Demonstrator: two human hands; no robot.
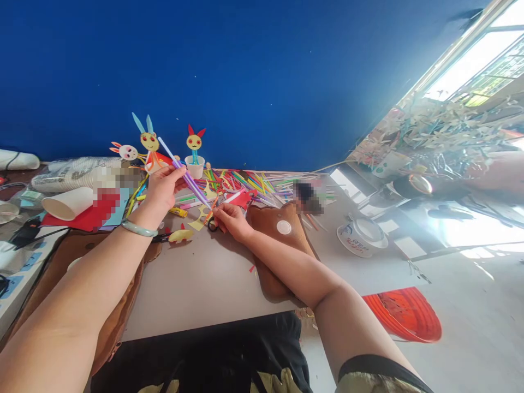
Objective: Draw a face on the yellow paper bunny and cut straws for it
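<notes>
My left hand [166,185] is closed around a bundle of purple and white straws [194,187], which slants down to the right. At the bundle's lower end, my right hand [231,219] pinches its fingers together near the straw tips. Black scissor handles [212,224] show just beside the right fingers. Behind the hands, a rabbit figure with blue ears [149,142] and one with red ears [194,142] stand in paper cups. A yellow paper piece [180,236] lies on the table below the left hand.
Many coloured straws [262,183] lie along the blue wall [254,82]. A brown cushion [282,256] is under my right forearm. White cups [67,203] and red paper are at the left. A round container [362,236] stands right, above a red basket [405,314].
</notes>
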